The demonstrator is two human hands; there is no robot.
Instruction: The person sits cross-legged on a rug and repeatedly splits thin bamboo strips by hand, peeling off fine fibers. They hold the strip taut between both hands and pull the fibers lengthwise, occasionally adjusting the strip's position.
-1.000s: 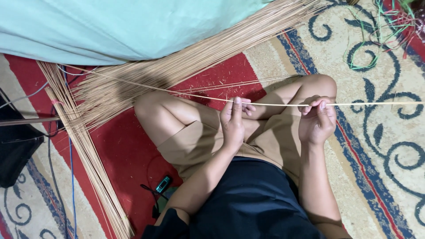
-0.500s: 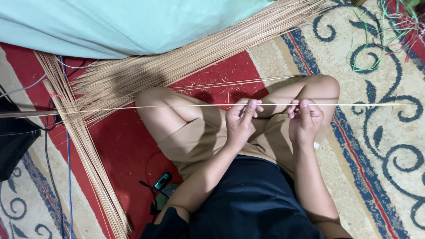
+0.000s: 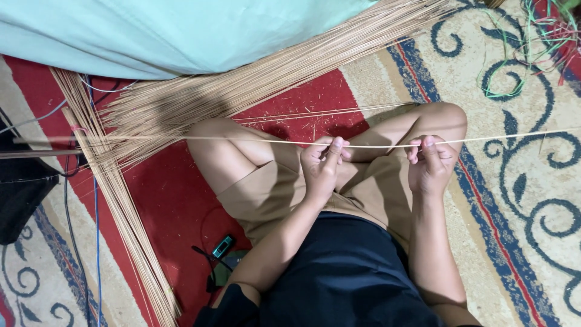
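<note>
Stick (image 3: 242, 139), one thin pale length, runs level across the lap from far left to far right, pinched in the left hand (image 3: 321, 166) and in the right hand (image 3: 431, 166), fingers of both closed on it, thumbs up against it. To work it well, I judge the grip should stay light and even, hands apart, so it does not bow or snap. Farther off, a bundle (image 3: 242, 91) fans over the red rug (image 3: 175, 200), under pale green cloth (image 3: 181, 30).
</note>
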